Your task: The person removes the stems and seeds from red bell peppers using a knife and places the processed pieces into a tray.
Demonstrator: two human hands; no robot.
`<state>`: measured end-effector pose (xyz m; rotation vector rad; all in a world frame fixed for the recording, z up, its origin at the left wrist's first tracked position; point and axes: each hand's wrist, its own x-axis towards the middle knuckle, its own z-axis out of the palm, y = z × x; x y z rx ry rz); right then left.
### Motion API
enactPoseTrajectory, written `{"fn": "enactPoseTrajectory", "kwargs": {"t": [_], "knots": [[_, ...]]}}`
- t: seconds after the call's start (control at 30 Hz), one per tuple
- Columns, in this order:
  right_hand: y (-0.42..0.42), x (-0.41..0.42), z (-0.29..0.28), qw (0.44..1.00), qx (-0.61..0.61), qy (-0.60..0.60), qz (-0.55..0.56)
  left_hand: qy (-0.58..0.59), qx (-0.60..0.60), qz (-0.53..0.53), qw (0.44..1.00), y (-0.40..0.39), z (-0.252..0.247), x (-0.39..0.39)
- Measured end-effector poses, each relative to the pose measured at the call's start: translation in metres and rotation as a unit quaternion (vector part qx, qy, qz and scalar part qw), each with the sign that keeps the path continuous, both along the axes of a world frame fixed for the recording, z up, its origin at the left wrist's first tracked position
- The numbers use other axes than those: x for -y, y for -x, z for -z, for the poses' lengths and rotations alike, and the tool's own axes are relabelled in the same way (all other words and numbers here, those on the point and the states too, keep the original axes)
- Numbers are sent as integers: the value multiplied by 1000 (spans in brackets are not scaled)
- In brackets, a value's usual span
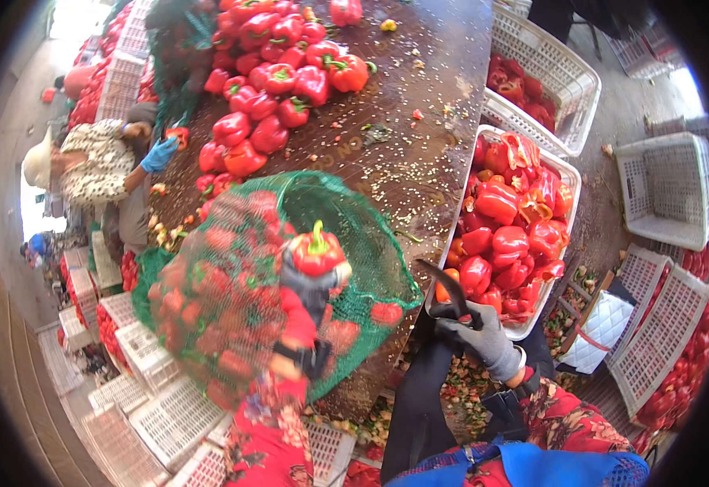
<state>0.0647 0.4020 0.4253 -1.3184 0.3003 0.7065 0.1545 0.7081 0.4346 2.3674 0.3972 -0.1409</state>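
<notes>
My left hand (311,283), in a grey glove, holds a red bell pepper (318,251) with its green stem up, over the opening of a green mesh sack (385,255). The sack lies on the brown tabletop (427,79) and is full of red peppers. My right hand (482,335), also gloved, grips a knife (448,283) with a dark curved blade. The blade reaches between the sack and a white plastic crate (567,243) of cut and cored red peppers beside the table.
A heap of whole red peppers (278,79) lies farther up the table, with scattered seeds. A person (95,155) wearing a hat and blue glove works at the left edge. Another crate (579,91) holds peppers; an empty one (665,189) stands at right. Stacked crates (175,414) stand lower left.
</notes>
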Motion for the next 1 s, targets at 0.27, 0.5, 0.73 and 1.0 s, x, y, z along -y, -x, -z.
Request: {"fn": "enactPoseTrajectory", "kwargs": {"t": [0.27, 0.5, 0.73, 1.0], "knots": [[-16, -23, -136, 924, 283, 23, -257, 150, 145, -34, 977, 156, -133, 52], [32, 64, -86, 823, 310, 133, -457, 268, 158, -166, 936, 198, -150, 79], [-59, 78, -143, 921, 230, -125, -288, 558, 61, 72, 824, 129, -152, 160], [-17, 138, -102, 943, 168, 4, -286, 228, 69, -50, 970, 179, -83, 256]]}}
